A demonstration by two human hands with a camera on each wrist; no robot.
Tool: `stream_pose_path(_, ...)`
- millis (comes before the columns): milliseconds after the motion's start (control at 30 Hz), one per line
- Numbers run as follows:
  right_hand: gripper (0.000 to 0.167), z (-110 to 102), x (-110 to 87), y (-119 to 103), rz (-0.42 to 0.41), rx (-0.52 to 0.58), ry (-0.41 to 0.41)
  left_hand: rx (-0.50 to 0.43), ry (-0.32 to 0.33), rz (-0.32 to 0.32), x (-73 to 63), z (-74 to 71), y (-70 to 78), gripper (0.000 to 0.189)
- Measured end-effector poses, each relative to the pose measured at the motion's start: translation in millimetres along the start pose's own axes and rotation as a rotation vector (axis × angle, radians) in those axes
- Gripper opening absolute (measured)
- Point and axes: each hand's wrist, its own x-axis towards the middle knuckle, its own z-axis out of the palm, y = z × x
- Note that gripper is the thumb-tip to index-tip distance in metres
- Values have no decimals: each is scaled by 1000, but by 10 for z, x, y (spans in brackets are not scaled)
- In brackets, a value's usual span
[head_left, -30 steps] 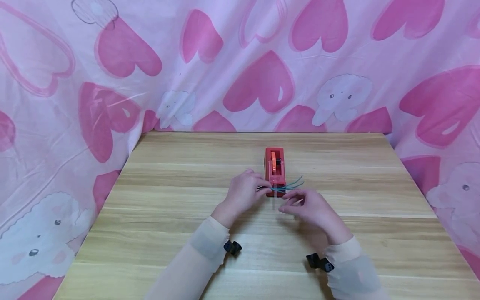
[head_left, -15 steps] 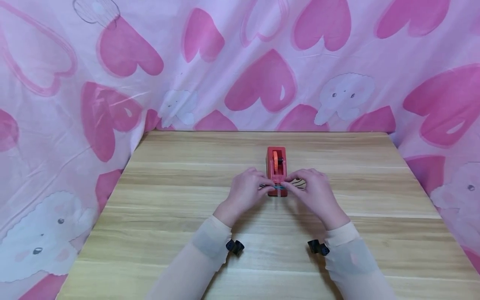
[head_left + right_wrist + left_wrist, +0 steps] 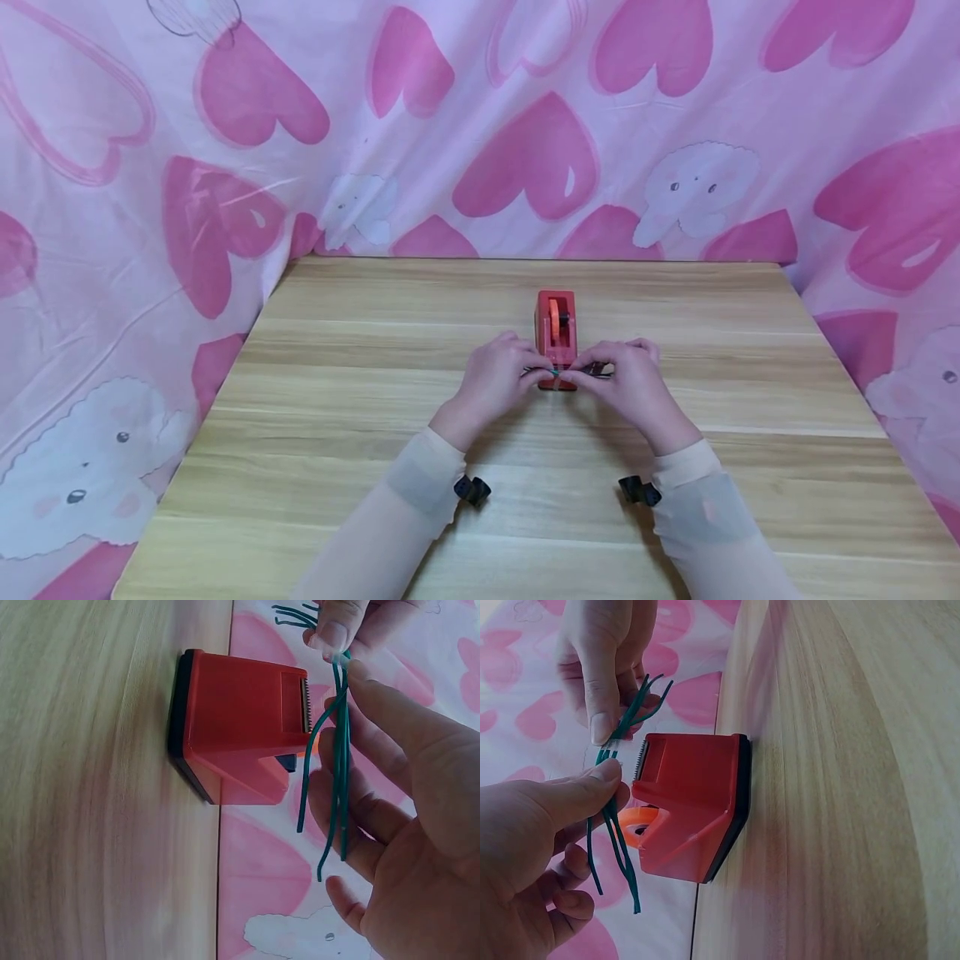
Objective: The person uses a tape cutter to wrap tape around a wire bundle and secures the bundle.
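Note:
In the head view my left hand (image 3: 487, 379) and right hand (image 3: 633, 383) meet fingertip to fingertip over the front of a red tape dispenser (image 3: 557, 298). Between them lies a bundle of several thin green wires (image 3: 615, 836), loose ends fanning out on both sides. Thumb and finger of the left hand (image 3: 532, 817) pinch one part of the bundle; those of the right hand (image 3: 431, 769) pinch it close by. Clear tape (image 3: 627, 756) shows at the pinched spot, near the toothed cutter (image 3: 305, 705). The other right-hand fingers are loosely bent.
An orange tape core (image 3: 555, 318) sits inside the dispenser, which stands on a wood-grain table (image 3: 375, 333). Pink heart-patterned cloth (image 3: 517, 158) hangs behind and at both sides. A small black camera (image 3: 472, 492) is on each wrist.
The right hand has moved in from beside the wires' free ends and up to the left fingertips, now pinching the bundle. The left hand has kept its hold, nearly still.

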Motion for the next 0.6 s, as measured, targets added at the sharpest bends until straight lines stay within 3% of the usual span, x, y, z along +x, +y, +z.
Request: stream_pose_path(600, 16, 40, 7, -15, -61, 24, -13, 1, -4, 24, -14, -33, -22, 16)
